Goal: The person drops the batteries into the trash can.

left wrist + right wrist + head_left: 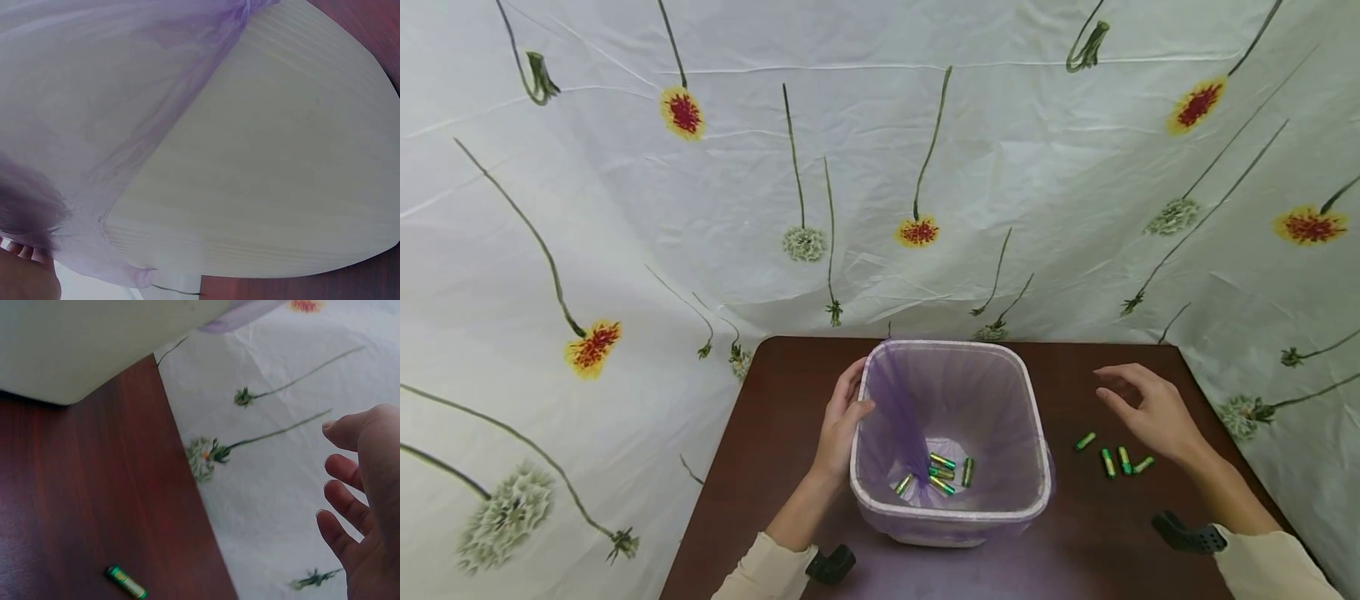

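Note:
A pale bin [951,515] lined with a thin purple bag [895,392] stands on the table, its mouth facing up. My left hand [837,433] grips its left rim, thumb over the edge; in the left wrist view the bin's side [262,150] hides most of that hand. Several green-and-gold batteries [967,472] lie on the bin's floor. To the right of the bin, several more batteries [1108,462] are scattered on the tabletop. My right hand [1153,417] hovers above and beyond them, fingers loosely bent and holding nothing. One loose battery [126,582] shows in the right wrist view.
The dark brown table [775,400] ends against a white cloth [737,208] printed with flowers, which hangs behind and at both sides. Black wrist mounts [1187,533] sit on both forearms.

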Demonstrator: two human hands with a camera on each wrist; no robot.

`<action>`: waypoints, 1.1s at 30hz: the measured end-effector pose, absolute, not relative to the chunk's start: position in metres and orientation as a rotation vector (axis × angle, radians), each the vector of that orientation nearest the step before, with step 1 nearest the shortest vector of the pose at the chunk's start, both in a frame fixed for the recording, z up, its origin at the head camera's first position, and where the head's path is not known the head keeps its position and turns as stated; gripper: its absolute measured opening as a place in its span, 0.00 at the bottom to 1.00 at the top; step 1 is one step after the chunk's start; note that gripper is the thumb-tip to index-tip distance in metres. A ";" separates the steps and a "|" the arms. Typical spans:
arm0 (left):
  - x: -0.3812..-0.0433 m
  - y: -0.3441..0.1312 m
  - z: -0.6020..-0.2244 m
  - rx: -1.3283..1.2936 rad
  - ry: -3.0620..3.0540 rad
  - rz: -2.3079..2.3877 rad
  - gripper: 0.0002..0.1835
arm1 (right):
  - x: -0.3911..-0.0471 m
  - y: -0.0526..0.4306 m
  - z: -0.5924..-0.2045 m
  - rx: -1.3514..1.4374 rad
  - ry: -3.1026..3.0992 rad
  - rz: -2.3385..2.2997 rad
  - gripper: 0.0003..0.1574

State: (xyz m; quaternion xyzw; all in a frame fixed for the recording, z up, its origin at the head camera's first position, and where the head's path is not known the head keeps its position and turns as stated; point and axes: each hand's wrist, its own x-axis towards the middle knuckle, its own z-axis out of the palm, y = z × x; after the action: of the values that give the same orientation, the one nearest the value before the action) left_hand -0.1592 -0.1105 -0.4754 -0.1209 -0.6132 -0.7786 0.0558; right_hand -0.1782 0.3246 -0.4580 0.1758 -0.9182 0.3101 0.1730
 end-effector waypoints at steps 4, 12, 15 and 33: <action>-0.159 -0.111 -0.475 -0.367 -1.859 -2.367 0.35 | -0.175 0.332 -0.472 0.441 -2.620 0.875 0.17; -0.159 -0.111 -0.475 -0.375 -1.865 -2.362 0.34 | -0.168 0.348 -0.504 0.340 -2.642 0.895 0.16; -0.159 -0.111 -0.475 -0.375 -1.868 -2.357 0.34 | -0.165 0.353 -0.517 0.304 -2.650 0.895 0.16; -0.159 -0.112 -0.474 -0.377 -1.871 -2.356 0.34 | -0.141 0.385 -0.594 -0.043 -2.732 0.964 0.19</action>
State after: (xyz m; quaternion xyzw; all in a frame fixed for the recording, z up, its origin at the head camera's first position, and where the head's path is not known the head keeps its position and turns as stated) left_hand -0.1588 -0.1120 -0.4740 -0.1241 -0.6160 -0.7760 0.0547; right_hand -0.1414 0.3845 -0.5942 -0.0148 -0.9359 0.3301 0.1220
